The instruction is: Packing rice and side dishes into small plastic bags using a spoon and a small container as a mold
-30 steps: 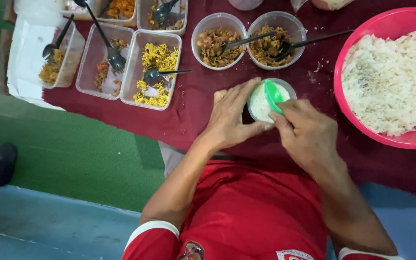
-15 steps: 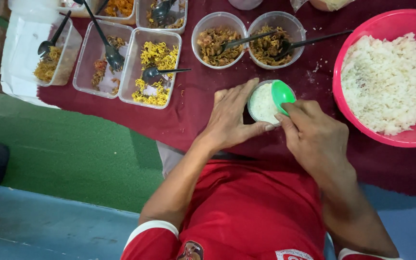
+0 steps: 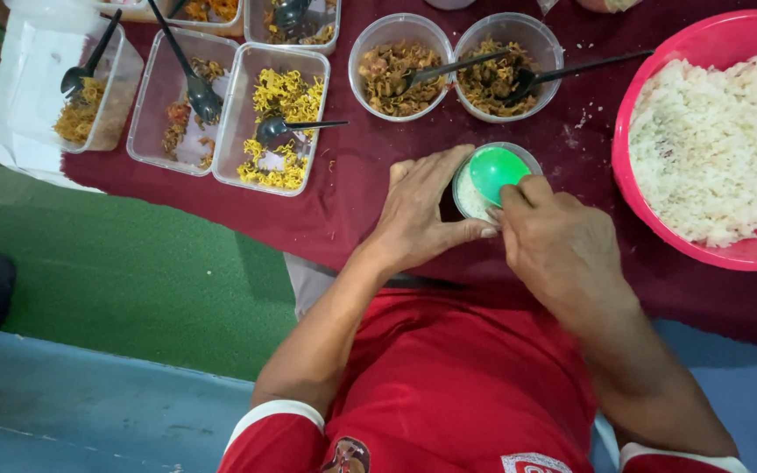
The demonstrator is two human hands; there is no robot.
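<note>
A small clear round cup [image 3: 464, 188] with white rice inside stands on the dark red tablecloth [image 3: 361, 193] near the table's front edge. My left hand [image 3: 422, 215] wraps around the cup's left side. My right hand [image 3: 558, 250] holds a green scoop [image 3: 497, 171] and presses it flat on the rice in the cup. A large pink bowl [image 3: 641, 210] heaped with white rice sits just to the right of my right hand.
Two round clear tubs of brown cooked food [image 3: 387, 70] [image 3: 497, 74], each with a dark spoon, stand behind the cup. Rectangular clear trays with yellow noodles [image 3: 282, 123] and other sides sit far left. A green floor lies left of the table.
The green scoop has turned from tilted at the cup's right rim to lying flat over the rice. My left hand stays on the cup.
</note>
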